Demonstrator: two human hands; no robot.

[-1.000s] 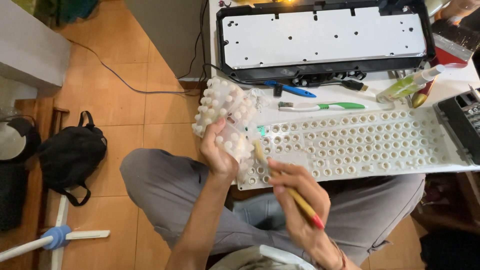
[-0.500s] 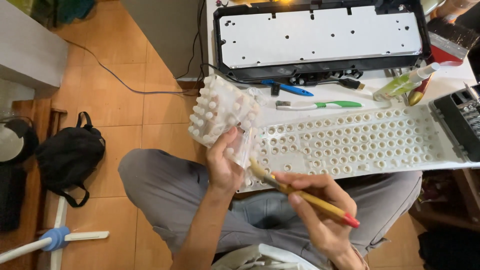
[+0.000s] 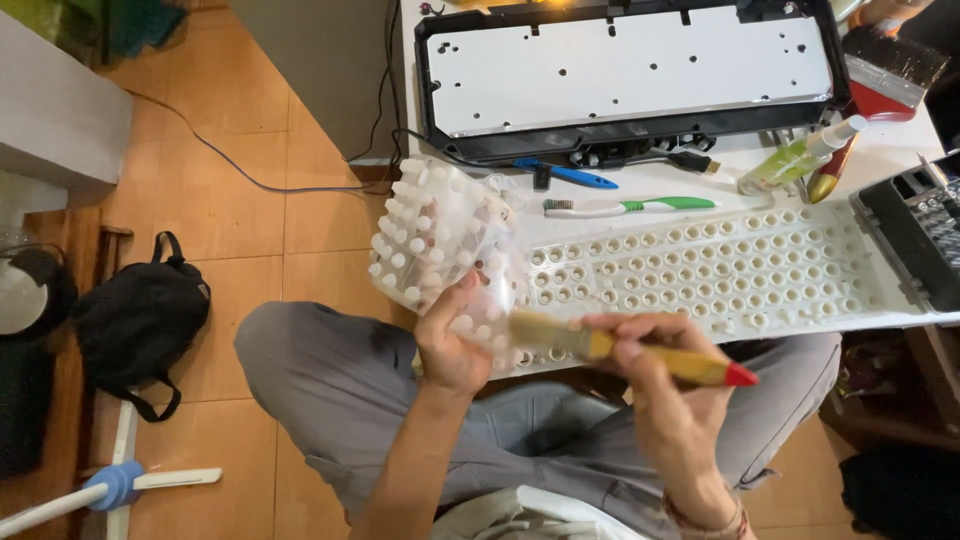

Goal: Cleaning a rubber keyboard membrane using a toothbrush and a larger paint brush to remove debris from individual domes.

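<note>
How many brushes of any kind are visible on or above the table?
3: a yellow-handled paintbrush in the right hand, a green-and-white toothbrush on the table, and a wide red-handled paintbrush at the top right. Others may be hidden.

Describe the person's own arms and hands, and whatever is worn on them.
Both forearms are bare, with no sleeves in view. The left hand wears no glove, ring or watch that shows. The right hand is also ungloved; a thin reddish band circles its wrist.

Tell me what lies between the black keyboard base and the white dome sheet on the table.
In the head view, between keyboard base and dome sheet: a blue-handled tool and a green-white toothbrush.
</note>
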